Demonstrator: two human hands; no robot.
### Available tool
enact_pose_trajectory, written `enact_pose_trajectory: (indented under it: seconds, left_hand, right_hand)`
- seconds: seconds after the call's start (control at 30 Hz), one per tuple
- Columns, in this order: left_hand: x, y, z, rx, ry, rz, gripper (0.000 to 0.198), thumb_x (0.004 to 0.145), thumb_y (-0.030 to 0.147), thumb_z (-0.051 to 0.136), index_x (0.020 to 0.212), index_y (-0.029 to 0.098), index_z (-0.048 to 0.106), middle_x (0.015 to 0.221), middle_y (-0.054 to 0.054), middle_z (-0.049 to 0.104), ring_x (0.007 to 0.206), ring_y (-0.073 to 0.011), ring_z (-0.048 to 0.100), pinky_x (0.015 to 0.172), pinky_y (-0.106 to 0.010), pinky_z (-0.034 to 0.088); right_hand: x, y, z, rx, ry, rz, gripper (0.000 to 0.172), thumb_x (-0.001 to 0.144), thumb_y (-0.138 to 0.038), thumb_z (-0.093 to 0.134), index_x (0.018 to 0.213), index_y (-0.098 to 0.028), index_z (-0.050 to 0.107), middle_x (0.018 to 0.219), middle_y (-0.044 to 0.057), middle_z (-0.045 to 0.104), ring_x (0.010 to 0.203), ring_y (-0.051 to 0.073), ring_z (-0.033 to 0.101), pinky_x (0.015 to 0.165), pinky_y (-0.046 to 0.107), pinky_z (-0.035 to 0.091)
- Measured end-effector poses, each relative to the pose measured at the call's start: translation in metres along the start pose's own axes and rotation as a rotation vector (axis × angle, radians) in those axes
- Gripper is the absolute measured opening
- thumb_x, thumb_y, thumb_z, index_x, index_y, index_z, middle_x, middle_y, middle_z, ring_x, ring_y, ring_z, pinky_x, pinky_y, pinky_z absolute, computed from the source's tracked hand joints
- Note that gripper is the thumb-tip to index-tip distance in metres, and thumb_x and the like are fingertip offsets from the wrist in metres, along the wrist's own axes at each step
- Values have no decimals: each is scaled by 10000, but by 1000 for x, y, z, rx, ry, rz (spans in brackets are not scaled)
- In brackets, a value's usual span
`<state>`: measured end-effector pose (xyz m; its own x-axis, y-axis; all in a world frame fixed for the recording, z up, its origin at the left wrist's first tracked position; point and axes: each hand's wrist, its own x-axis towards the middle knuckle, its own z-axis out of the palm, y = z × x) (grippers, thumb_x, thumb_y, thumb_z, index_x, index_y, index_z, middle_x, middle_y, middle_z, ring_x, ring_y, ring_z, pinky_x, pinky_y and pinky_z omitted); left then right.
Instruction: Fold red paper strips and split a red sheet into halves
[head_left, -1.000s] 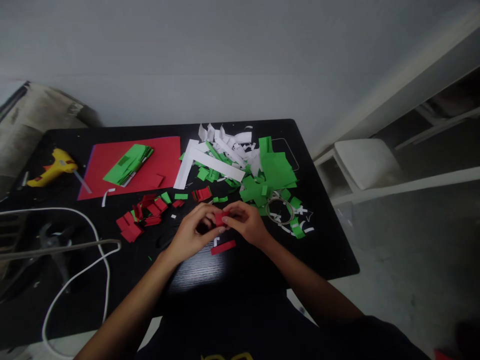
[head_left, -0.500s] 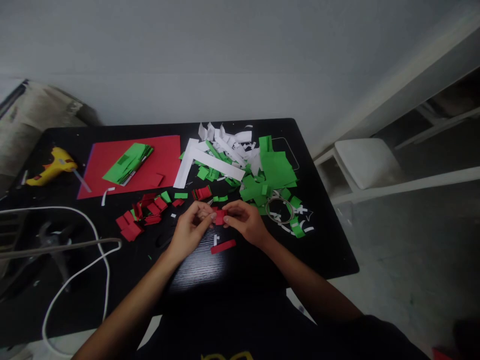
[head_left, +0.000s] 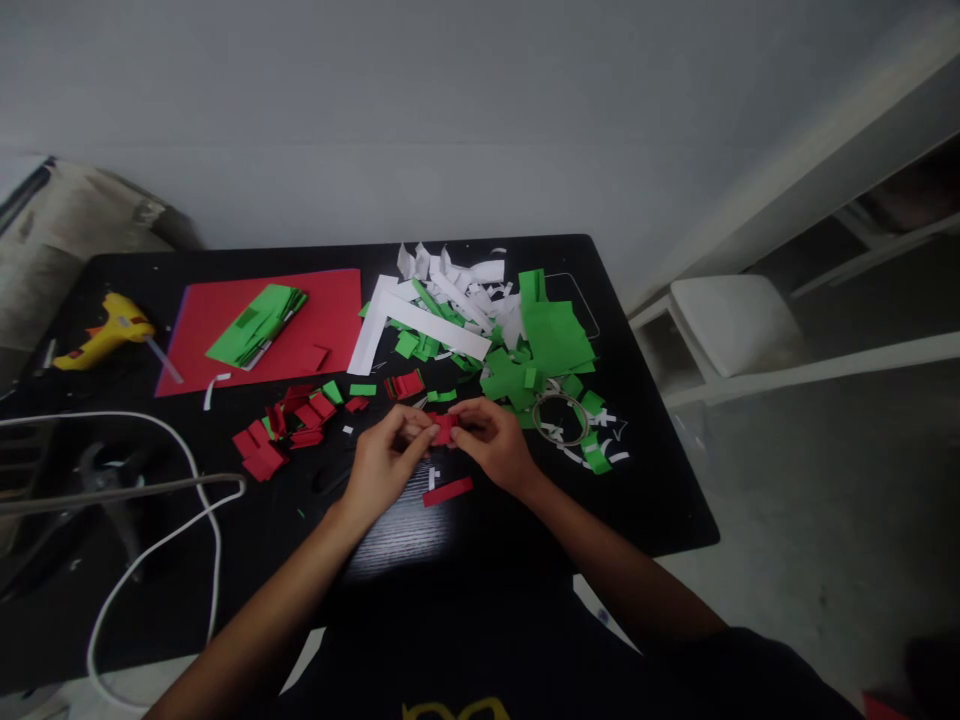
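Grey wall (head_left: 480, 130) at the back, black table (head_left: 637, 480) out front, and all eyes on the middle of it! Both hands are in on one small red piece (head_left: 445, 429), held up around the table's centre. Left hand (head_left: 384, 455) has it pinched at the left side, thumb against curled fingers, no daylight in that grip; right hand (head_left: 491, 445) nips the other side, thumb and fingers drawn in just as snugly.

Just below them, toward the near edge, lie a red strip (head_left: 448, 491) and a tiny white scrap (head_left: 432, 480). Over to the left sits a red pile (head_left: 285, 430) with flecks of green. Beyond, toward the far left corner, a green bundle (head_left: 259, 325) rests on a red sheet (head_left: 217, 310), and the yellow glue gun (head_left: 112, 335) lies by the left edge. Look right: white strips (head_left: 435, 328) over green scraps near the far edge, and a ring (head_left: 537, 420) toward the right edge.
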<state>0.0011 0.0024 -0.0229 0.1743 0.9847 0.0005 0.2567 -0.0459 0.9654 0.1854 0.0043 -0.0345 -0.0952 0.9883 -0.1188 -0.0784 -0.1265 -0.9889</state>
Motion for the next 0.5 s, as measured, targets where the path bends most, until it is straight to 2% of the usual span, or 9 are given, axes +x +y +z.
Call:
enact_pose_trajectory:
  seconds: [0.1,0.2,0.4,0.5]
  left_hand:
    - [0,2,0,155,-5,79,155,944,354,684,938,200,690,821,-12,737,711,-142,699,681,-252,575]
    - [0,4,0,208,-21,126,155,952,345,669,944,197,715,902,-33,758,783,-159,724,737,-271,596]
    - [1,7,1,151,-18,75,185,931,379,696,937,195,718,888,-33,782,780,-172,752,724,-275,614]
    - [2,7,0,104,-24,31,198,926,399,703,931,201,706,866,-26,790,778,-180,764,719,-280,617]
  right_hand:
    - [0,0,0,-36,32,3,247,766,-252,763,996,-225,677,903,27,757,869,188,748,756,299,620]
    - [-1,0,0,-11,33,14,280,759,-280,801,985,-225,645,938,35,775,898,196,765,775,305,618]
    - [-3,0,2,-4,3,-7,271,773,-302,835,962,-216,662,1044,73,808,998,222,781,861,341,632]
    - [-3,1,2,-19,-10,-33,257,793,-305,830,991,-216,692,1072,73,809,1004,223,784,856,340,640]
